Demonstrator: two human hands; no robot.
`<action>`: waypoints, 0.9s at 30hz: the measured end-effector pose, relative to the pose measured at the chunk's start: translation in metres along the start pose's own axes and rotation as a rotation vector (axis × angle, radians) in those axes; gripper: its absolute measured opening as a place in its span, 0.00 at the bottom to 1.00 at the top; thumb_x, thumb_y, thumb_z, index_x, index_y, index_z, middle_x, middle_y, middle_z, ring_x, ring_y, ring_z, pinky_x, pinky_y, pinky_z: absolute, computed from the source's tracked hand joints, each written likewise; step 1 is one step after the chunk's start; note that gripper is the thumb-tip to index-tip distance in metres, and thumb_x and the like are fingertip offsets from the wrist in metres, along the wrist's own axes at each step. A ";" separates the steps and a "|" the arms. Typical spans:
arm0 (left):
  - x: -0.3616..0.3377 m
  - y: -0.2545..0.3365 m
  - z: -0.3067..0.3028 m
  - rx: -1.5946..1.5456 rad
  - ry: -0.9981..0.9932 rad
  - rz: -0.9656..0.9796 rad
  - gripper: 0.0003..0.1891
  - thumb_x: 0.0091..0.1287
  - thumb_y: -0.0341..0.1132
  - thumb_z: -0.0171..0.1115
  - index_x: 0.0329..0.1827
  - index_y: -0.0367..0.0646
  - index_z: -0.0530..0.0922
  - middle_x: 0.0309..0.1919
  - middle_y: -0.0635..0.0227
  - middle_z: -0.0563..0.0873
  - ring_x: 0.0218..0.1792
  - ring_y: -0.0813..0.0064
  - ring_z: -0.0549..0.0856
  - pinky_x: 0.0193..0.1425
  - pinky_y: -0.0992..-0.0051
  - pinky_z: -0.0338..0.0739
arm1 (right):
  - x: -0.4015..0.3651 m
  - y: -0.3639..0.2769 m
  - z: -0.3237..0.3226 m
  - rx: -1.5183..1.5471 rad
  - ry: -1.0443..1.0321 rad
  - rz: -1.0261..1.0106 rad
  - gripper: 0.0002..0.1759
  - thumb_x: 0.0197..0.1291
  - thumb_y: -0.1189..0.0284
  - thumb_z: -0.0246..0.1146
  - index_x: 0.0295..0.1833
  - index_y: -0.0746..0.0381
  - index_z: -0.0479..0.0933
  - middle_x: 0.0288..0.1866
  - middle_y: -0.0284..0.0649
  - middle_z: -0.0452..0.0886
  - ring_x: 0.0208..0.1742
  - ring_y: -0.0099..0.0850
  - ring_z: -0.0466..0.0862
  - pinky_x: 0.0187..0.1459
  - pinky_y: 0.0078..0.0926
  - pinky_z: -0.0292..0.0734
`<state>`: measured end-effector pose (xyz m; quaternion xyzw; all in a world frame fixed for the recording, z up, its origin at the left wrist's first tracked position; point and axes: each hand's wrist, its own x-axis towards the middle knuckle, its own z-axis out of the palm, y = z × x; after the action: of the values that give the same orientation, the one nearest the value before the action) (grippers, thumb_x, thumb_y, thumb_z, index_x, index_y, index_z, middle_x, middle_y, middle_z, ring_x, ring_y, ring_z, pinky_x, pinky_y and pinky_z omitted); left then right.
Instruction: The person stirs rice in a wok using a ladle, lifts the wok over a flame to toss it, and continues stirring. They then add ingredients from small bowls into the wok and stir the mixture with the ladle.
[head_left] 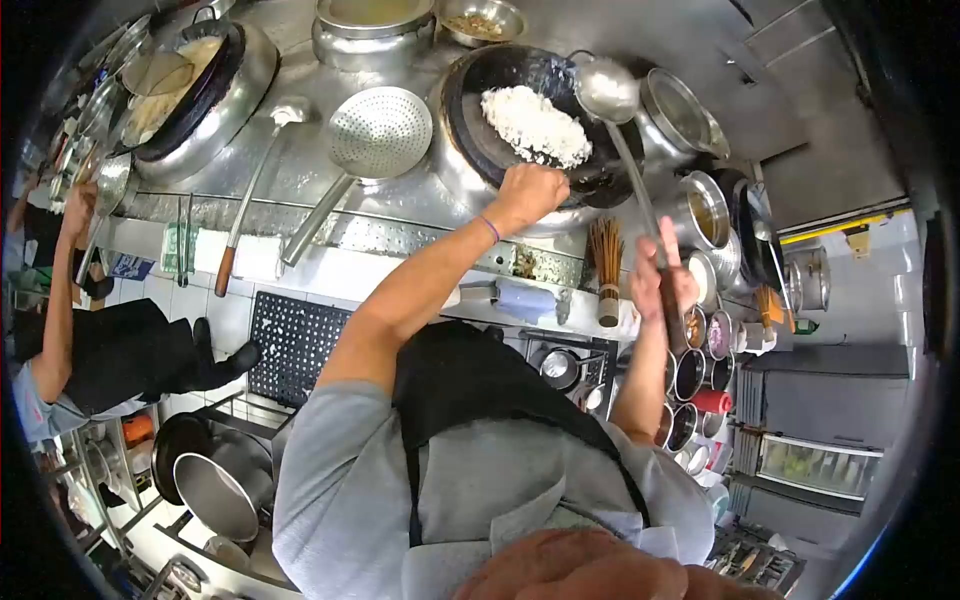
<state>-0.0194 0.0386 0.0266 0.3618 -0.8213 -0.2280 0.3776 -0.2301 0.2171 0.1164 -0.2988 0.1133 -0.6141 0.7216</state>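
In the head view, your left hand (535,193) is curled at the near rim of the wok (510,65); I cannot tell what it pinches. Your right hand (664,275) grips the ladle (607,92). White rice (540,125) lies in the wok.

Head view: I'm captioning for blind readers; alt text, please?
A person's left hand is closed at the near rim of a wok holding white rice, while the right hand holds a long ladle. A perforated strainer lies left of the wok.
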 end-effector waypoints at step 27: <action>-0.071 0.165 -0.261 -1.450 -0.370 0.747 0.15 0.81 0.37 0.57 0.59 0.36 0.84 0.51 0.56 0.89 0.57 0.59 0.86 0.63 0.63 0.78 | 0.260 0.025 0.043 -1.089 0.536 -0.871 0.27 0.77 0.61 0.62 0.22 0.57 0.67 0.16 0.29 0.68 0.15 0.20 0.65 0.18 0.25 0.61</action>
<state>0.1477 0.1715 0.2607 -0.3100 -0.5857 -0.6155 0.4267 -0.1291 -0.0168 0.1893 -0.4718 0.4447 -0.7532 0.1109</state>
